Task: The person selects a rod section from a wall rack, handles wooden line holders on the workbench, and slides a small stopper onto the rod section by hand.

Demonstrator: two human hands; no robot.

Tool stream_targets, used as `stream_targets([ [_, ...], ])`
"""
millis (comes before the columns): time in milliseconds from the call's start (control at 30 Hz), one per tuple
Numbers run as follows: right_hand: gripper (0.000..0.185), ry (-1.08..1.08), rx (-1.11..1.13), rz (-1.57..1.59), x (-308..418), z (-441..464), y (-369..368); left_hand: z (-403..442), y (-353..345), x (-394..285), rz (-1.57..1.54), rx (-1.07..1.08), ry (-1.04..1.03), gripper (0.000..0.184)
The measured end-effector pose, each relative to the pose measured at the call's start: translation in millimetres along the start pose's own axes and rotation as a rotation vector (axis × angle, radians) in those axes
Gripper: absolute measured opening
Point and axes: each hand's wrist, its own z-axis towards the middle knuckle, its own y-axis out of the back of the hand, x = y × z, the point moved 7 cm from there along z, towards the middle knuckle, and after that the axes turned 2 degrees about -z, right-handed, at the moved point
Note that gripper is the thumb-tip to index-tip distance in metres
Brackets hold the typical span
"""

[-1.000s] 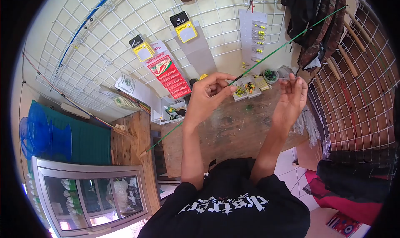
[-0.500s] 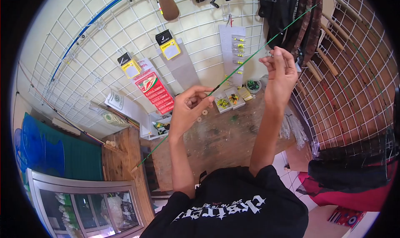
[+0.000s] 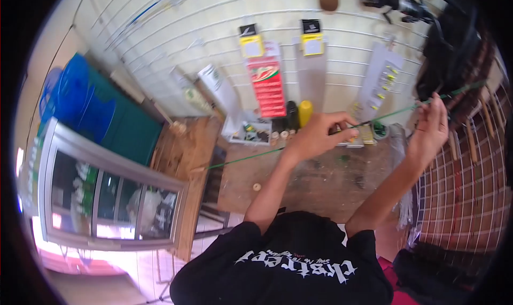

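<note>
A thin green fishing rod (image 3: 395,112) with a dark wrapped section runs slantwise across the view, its pale butt end low at the left. My left hand (image 3: 320,136) is closed around the rod near that dark section. Farther along toward the tip, my right hand (image 3: 432,124) has its fingers pinched together right at the rod. Blur hides what lies between those fingertips. Beneath both hands is a worn wooden table (image 3: 310,176). Small boxes of yellow pieces are partly hidden behind my left hand.
A white tray of small items (image 3: 251,134), a yellow bottle (image 3: 305,112) and a green-filled tub (image 3: 380,129) line the table's back. Hanging packets and a reel (image 3: 395,3) occupy the wire grid. A glass cabinet (image 3: 112,192) stands left; rods with wooden handles (image 3: 471,136) hang right.
My view has turned left, so the scene sits farther right. The rod now lies at a flatter slant. My right hand has come closer to the rod, while my left still grips it.
</note>
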Motion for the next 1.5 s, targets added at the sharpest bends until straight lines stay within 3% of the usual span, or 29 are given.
stream_targets([
  [67,0.022,-0.025,0.016,0.007,-5.3,2.9,11.2,-8.5,-6.8,-0.9,0.018,0.13,0.052,0.022],
  [100,0.022,-0.046,0.028,0.005,-6.3,1.7,11.7,-15.1,-6.9,2.5,-0.041,0.187,0.259,0.024],
  [133,0.023,-0.065,-0.023,0.015,-6.7,0.8,16.2,-17.7,-4.3,10.6,-0.046,0.176,0.273,0.024],
  [200,0.023,-0.092,-0.071,0.021,-11.4,-1.3,26.9,-17.4,3.1,12.3,0.136,0.133,0.08,0.024],
  [333,0.027,-0.159,-0.041,0.069,-34.3,-1.5,52.9,-21.1,10.4,12.4,0.152,0.08,0.105,0.026],
  [667,0.03,-0.232,-0.122,0.091,-59.5,-23.8,96.7,-25.8,3.5,21.6,0.273,0.208,0.239,0.026],
  [900,0.021,-0.284,-0.039,0.056,-85.5,-69.7,73.7,-47.1,37.4,60.9,0.23,0.264,0.234,0.027],
  [1067,0.018,-0.309,-0.109,0.106,-93.8,-83.3,49.0,-67.7,60.3,88.3,0.202,0.212,0.289,0.024],
  [1333,0.015,-0.284,-0.146,0.149,-82.9,-78.3,45.8,-57.7,55.1,65.1,0.246,0.189,0.359,0.024],
  [1500,0.015,-0.335,-0.149,0.138,-100.8,-92.7,53.1,-66.7,63.8,84.5,0.215,0.231,0.399,0.027],
])
